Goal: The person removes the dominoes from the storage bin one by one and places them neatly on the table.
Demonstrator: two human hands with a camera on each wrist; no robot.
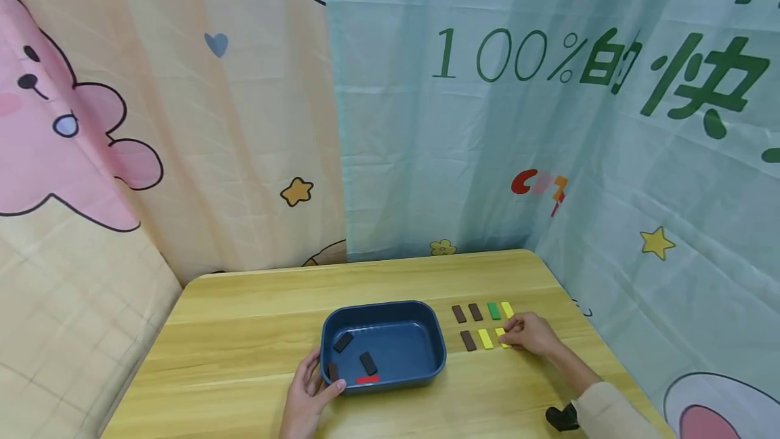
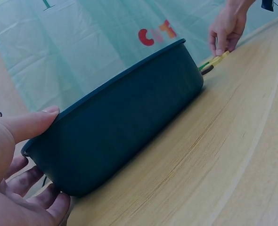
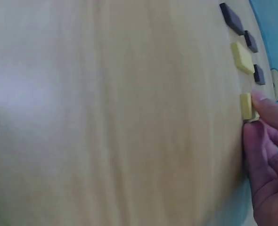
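Observation:
A dark blue rectangular tray sits on the table. At its near left corner my left hand grips it, thumb over the rim and fingers against the outer wall. Inside lie a red block and dark brown blocks, one of them a brown block in the middle. My right hand pinches a yellow block at the right end of the nearer row. That row also has a yellow block and a brown block. Behind it, the farther row holds two brown blocks, a green block and a yellow block.
The wooden table reaches back to printed curtains that hang behind it and along its right side. A small black object lies by my right sleeve near the front right.

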